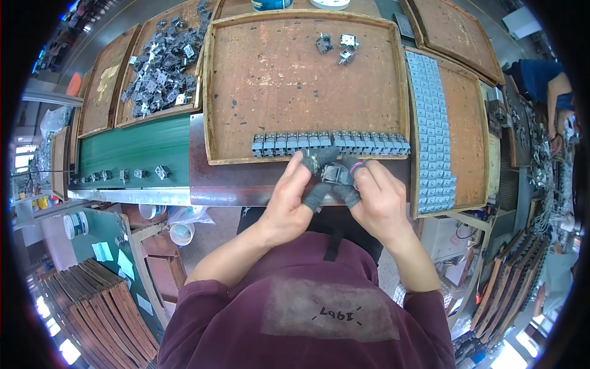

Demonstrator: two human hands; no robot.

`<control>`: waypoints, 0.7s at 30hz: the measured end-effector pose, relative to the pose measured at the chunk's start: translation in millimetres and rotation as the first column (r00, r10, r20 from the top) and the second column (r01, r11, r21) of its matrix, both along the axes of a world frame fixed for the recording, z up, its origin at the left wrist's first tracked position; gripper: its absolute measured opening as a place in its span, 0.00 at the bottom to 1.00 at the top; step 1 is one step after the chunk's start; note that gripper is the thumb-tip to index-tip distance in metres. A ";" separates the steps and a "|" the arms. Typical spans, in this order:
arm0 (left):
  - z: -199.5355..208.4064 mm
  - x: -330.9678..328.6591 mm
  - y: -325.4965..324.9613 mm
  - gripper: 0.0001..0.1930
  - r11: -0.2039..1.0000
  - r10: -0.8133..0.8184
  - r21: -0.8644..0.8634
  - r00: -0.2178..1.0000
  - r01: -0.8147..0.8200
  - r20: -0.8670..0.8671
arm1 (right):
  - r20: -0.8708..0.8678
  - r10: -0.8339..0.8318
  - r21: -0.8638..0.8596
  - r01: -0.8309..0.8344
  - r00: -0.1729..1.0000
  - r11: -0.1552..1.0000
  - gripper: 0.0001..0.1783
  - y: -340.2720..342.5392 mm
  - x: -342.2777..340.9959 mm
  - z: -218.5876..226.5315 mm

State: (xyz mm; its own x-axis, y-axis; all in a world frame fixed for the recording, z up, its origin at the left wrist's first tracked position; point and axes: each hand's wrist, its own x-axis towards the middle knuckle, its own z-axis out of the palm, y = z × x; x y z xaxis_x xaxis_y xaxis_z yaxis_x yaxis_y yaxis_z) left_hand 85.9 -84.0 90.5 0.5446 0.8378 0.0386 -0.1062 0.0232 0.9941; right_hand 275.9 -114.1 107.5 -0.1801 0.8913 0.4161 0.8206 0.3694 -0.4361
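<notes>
- Nearest the camera, at the bottom of the frame, is my maroon shirt (295,264); I judge that elbows close to it steady the work.
- At left, several spaced parts (161,171) sit on the green belt (132,146); in the upper left lies a heap of pieces (160,74), best left clear of my forearms.
- At centre, my left hand (289,200) pinches one side of a small grey metal part (335,174), which is just below the near edge of the middle tray (276,86). A light, firm pinch should do.
- Inside that tray's near edge stands a tight row of parts (295,144); I should avoid knocking it with my fingertips.
- Right of centre, my right hand (380,197) grasps the part's other side; how hard, I cannot tell. Even pressure should prevent twisting.
- At right, close-set rows of parts (430,117) fill one side of another tray (466,129), my standard for neatness.
</notes>
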 end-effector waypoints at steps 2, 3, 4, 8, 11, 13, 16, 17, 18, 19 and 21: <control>8.7 3.9 -8.7 0.37 0.996 0.065 -0.039 0.961 -0.078 -0.268 | 0.041 -0.001 0.056 -0.001 0.999 0.998 0.19 -0.3 -2.4 -6.7; -6.1 5.1 -8.6 0.44 0.948 0.148 0.314 0.942 -0.048 -0.302 | 0.032 -0.022 0.031 0.021 0.999 0.999 0.18 -2.0 -4.8 -8.1; -10.8 7.3 -7.0 0.44 0.948 0.150 0.314 0.941 -0.050 -0.303 | 0.023 -0.044 0.005 0.044 0.999 0.999 0.16 -3.5 -7.2 -8.8; -20.0 8.7 10.0 0.41 0.776 0.352 0.623 0.888 -0.101 -0.295 | -0.170 -0.007 -0.103 -0.010 0.985 0.995 0.20 -3.9 -13.6 0.2; -21.7 5.3 11.1 0.41 0.938 0.104 0.344 0.984 -0.048 -0.146 | -0.320 -0.121 -0.450 -0.039 0.940 0.892 0.33 3.7 -0.6 -3.1; -18.4 6.9 11.9 0.39 0.920 0.093 0.390 0.979 -0.015 -0.182 | -0.377 -0.072 -0.464 -0.121 0.923 0.877 0.31 4.2 5.2 -10.5; -14.6 11.2 13.8 0.37 0.858 0.123 0.514 0.971 0.002 -0.207 | -0.412 -0.020 -0.487 -0.202 0.911 0.850 0.27 3.3 9.5 -8.1; -12.9 13.4 14.0 0.36 0.808 0.155 0.588 0.970 -0.015 -0.189 | -0.384 -0.018 -0.502 -0.193 0.923 0.843 0.25 2.0 10.6 -6.1; -12.3 16.1 14.0 0.36 0.752 0.183 0.658 0.969 -0.030 -0.165 | -0.382 -0.026 -0.504 -0.184 0.924 0.844 0.25 0.9 10.8 -5.9; -13.4 17.8 14.4 0.36 0.754 0.172 0.657 0.972 -0.025 -0.161 | -0.416 -0.053 -0.512 -0.185 0.908 0.839 0.25 0.0 9.8 -5.5; -19.6 16.8 17.8 0.34 0.767 0.167 0.641 0.961 0.014 -0.221 | -0.439 -0.094 -0.517 -0.165 0.894 0.840 0.24 0.6 12.1 -8.2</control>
State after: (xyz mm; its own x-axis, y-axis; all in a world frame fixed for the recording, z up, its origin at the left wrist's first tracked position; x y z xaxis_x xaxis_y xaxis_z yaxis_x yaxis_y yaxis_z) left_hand 102.7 -66.1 70.8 0.5456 0.7099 0.4454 0.1728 -0.6153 0.7691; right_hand 288.0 -113.6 99.2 -0.1350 0.9880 -0.0754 0.4905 0.0006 -0.8714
